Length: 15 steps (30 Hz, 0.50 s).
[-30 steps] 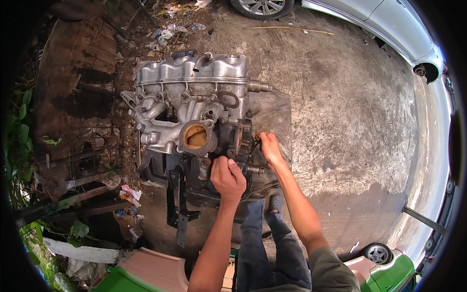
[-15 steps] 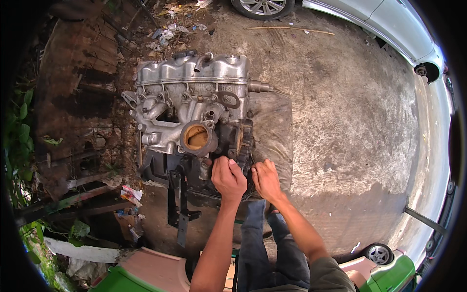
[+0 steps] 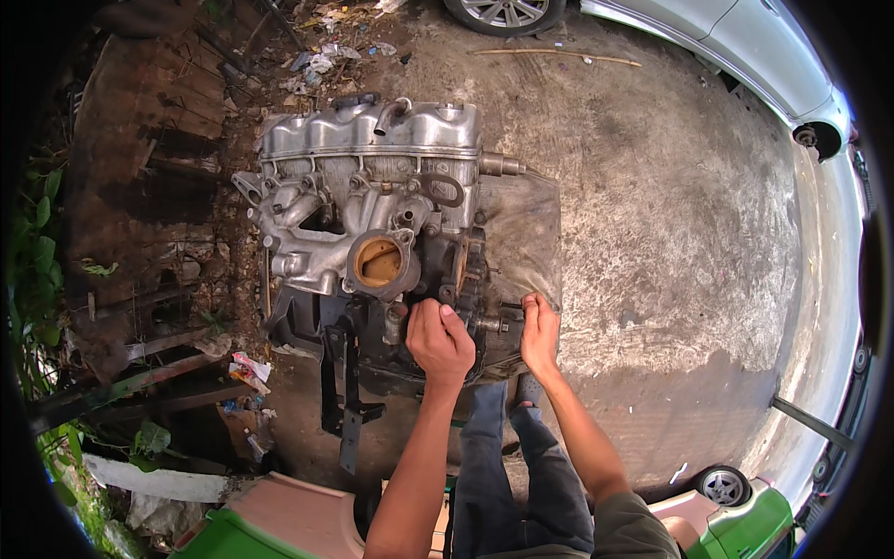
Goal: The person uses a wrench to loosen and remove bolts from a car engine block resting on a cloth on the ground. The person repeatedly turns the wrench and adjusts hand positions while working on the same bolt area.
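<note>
A car engine [image 3: 368, 140] with a silver valve cover and intake manifold [image 3: 312, 252] stands before me. My left hand [image 3: 440, 340] is closed low at its dark front housing, just right of and below the round throttle opening [image 3: 380, 261]; what its fingers grip is hidden. My right hand [image 3: 540, 331] is closed at the engine's right side, beside a short protruding shaft [image 3: 494, 323], its fingertips on something thin and dark that I cannot make out. A black metal bracket [image 3: 349, 391] hangs at the lower front of the engine.
A stained sheet [image 3: 521, 224] lies under the engine on concrete. A silver car [image 3: 708, 47] is at the top right, a green and pink vehicle [image 3: 307, 503] behind me, a loose stick [image 3: 559, 55] beyond the engine. Litter, dark boards [image 3: 140, 186] and plants [image 3: 42, 214] are at the left.
My right hand moved down toward me from the engine's side, then rightward and slightly up to beside the shaft. My left hand has stayed almost in place.
</note>
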Available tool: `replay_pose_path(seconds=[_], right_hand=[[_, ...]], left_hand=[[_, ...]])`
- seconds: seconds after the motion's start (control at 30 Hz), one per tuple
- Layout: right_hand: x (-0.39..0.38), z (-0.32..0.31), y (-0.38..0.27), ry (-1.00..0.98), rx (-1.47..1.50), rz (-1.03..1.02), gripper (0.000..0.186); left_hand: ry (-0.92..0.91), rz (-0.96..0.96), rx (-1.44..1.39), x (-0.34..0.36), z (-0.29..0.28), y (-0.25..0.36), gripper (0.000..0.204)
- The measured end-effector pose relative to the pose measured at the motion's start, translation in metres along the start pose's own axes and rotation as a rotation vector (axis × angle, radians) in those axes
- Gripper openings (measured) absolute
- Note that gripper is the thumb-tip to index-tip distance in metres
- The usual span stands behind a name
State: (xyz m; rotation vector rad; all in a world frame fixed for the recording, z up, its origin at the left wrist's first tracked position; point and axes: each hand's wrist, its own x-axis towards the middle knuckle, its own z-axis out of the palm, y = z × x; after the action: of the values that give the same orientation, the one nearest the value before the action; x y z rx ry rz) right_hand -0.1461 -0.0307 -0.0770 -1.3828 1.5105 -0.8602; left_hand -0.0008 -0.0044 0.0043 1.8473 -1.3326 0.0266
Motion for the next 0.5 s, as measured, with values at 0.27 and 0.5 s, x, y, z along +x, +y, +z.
replay_pose_path(seconds=[0.27,0.5], right_hand=[[0.047,0.026,0.018,-0.07,0.256,0.261,0.034],[0.064,0.039,0.008,-0.092,0.172,0.236,0.039]], left_hand=[[0.001,-0.003,-0.012,0.0,0.001,0.0,0.027],[-0.009,-0.001,-0.008,0.0,0.0,0.0,0.027]])
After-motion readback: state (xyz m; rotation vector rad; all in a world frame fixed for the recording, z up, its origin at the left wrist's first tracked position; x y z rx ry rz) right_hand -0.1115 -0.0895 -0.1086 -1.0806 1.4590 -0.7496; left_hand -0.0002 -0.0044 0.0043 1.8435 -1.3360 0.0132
